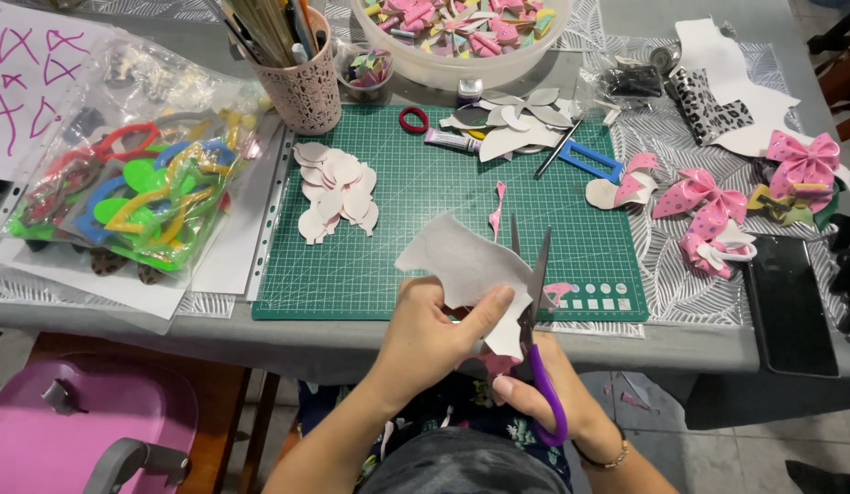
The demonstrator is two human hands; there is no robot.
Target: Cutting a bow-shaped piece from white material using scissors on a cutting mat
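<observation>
The left hand [425,334] pinches a pale, irregular sheet of material [466,270] between thumb and fingers, holding it up off the counter [352,343] at the near edge, so that the blades can get on both sides of it. The right hand [544,389] is closed through the purple loops of the scissors [534,311], whose blades stand parted and point away from the person, just beside the sheet's right edge. Held like this, the sheet can be turned by the left hand while the right keeps the scissors steady.

The green cutting mat [416,210] lies under and beyond the hands. On its left part sits a loose pile of pale cut shapes [338,192], near enough to drop pieces onto. Further off, at the mat's far right, lie grey and white cutouts [516,123]. Finished pink bows [708,197] are gathered to the right, well apart from the cutting. A bag of coloured plastic templates [141,197] rests to the left, and a pink perforated cup of tools [306,87] stands at the far side.
</observation>
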